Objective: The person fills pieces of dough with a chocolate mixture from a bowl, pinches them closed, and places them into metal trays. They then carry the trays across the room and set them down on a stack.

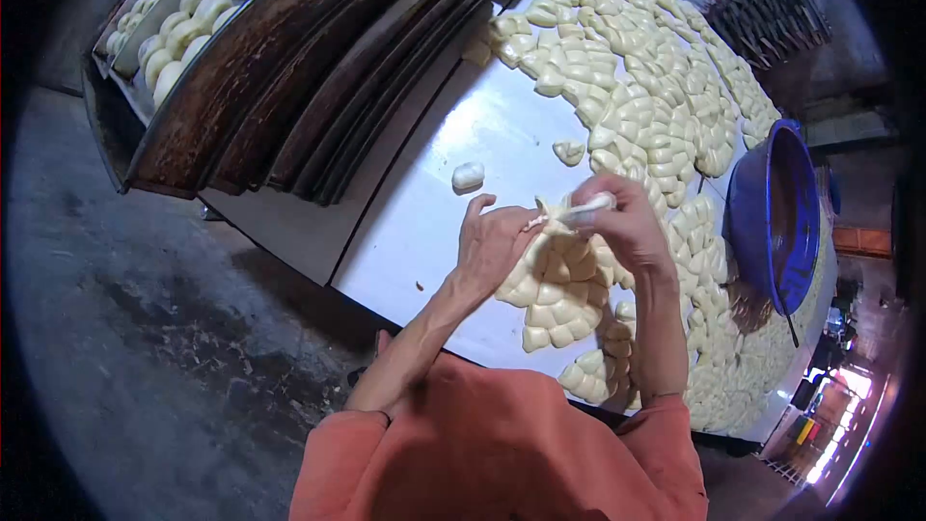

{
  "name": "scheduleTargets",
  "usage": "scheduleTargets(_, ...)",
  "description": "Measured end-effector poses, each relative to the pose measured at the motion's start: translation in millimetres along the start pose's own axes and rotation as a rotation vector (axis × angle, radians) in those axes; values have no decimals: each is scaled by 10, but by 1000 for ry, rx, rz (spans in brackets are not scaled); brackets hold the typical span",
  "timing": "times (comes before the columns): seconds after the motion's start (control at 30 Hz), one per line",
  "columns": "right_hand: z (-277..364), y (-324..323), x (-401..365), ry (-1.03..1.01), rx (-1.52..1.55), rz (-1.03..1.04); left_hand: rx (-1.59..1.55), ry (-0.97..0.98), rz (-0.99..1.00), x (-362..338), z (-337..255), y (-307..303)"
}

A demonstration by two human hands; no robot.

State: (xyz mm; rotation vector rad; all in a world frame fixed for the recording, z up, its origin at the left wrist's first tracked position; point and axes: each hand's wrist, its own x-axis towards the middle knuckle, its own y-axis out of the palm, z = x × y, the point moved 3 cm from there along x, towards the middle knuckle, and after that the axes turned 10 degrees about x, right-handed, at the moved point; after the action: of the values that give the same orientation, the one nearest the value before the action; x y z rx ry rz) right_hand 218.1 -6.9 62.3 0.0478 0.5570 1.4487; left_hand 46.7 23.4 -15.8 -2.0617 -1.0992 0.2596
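My left hand is closed at the edge of a pale dough piece, with one finger sticking out to the side. My right hand grips a narrow white tool whose tip reaches the dough between my hands. What kind of tool it is I cannot tell. Just below lies a cluster of cut dough pieces, pressed side by side. A small white block rests on the table beyond my left hand, and a single dough piece lies beyond my right.
Many dough pieces cover the far and right parts of the white table. A blue basin stands at right. Dark long trays are stacked at left, beside a tray of round dough balls. Dark slats lie behind.
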Motion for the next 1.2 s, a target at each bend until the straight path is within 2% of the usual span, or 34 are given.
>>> scheduleTargets(0.13, 390, 4, -219, -353, 250, 153, -85, -47, 163, -29, 0, -66)
scheduleTargets(0.2, 388, 30, -237, -246, 138, 90, -51, -89, 259, 49, -121, -227)
scheduleTargets(0.27, 253, -11, -195, -168, 75, -45, -115, -82, 132, 158, -225, -339)
scheduleTargets(0.3, 161, -56, -181, -130, 65, -78, -5, -16, -25, 230, -341, -445)
scheduleTargets(0.4, -63, -95, -190, -78, 81, -122, -550, -234, 174, 402, -484, -510)
scheduleTargets(0.43, -95, -117, -202, -79, 77, -153, -648, -215, 186, 413, -459, -381)
scheduleTargets(0.53, -134, -258, -259, -113, -75, -312, -657, -400, 246, 409, -533, -339)
scheduleTargets(0.57, -163, -329, -277, -130, -147, -381, -761, -337, 197, 389, -443, -182)
scheduleTargets(0.6, -146, -318, -249, -445, -256, -411, -675, -365, 270, 391, -476, -161)
scheduleTargets(0.67, -157, -419, -364, -293, 26, -395, -794, -363, 270, 371, -574, -20)
scheduleTargets(0.77, -45, -410, -437, -441, 142, -399, -671, -58, 2, 525, -863, 78)
scheduleTargets(0.8, -20, -412, -476, -416, 228, -375, -606, 52, -88, 577, -966, 78)
scheduleTargets(0.87, 10, -430, -560, -369, 397, -321, -839, 149, -54, 647, -1216, 182)
scheduleTargets(0.9, 56, -408, -577, -402, 672, -77, -801, 264, -144, 687, -1267, 274)
scheduleTargets(0.93, 83, -375, -635, -457, 719, -134, -764, 377, -235, 725, -1331, 353)
scheduleTargets(0.97, 165, -387, -693, -454, 749, -155, -836, 372, -297, 752, -1393, 452)
scheduleTargets(1.03, 205, -529, -758, -443, 782, -143, -827, 188, -112, 696, -1462, 647)
scheduleTargets(1.1, 184, -763, -789, -414, 778, -72, -776, 89, 115, 623, -1497, 859)
scheduleTargets(1.2, 441, -1030, -914, -520, 632, -283, -631, 73, 493, 572, -1429, 1151)
